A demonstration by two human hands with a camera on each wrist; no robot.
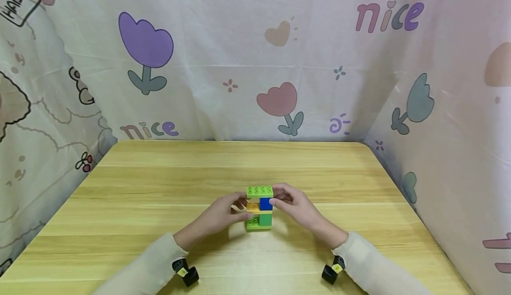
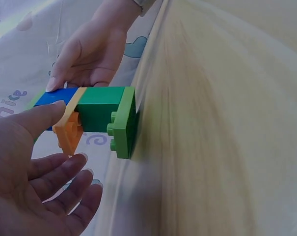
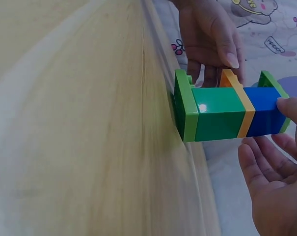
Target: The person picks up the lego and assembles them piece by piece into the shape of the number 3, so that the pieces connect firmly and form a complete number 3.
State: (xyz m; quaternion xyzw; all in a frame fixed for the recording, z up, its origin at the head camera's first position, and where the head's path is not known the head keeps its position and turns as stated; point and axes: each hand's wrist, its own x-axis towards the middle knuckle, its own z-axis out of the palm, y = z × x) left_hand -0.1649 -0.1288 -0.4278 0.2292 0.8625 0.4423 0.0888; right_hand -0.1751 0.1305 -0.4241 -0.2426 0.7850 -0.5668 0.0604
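A small tower of toy building bricks stands upright on the table. Its light green base plate (image 1: 258, 230) carries a green brick (image 3: 218, 114) at the right. Above come an orange plate (image 2: 68, 133), a blue brick (image 1: 265, 204) and a light green top plate (image 1: 260, 191). My right hand (image 1: 297, 205) pinches the blue brick's side, thumb on its front face and fingers behind. The left hand (image 1: 221, 214) is spread round the tower's left side, its thumb close to the orange plate's end; contact is unclear. Its loosely bent fingers (image 2: 65, 182) hold nothing visible.
The wooden table (image 1: 159, 171) reaches back to a hanging printed cloth (image 1: 223, 29), which also covers both sides. A small black camera is strapped on each wrist, below the pale sleeves (image 1: 147, 264).
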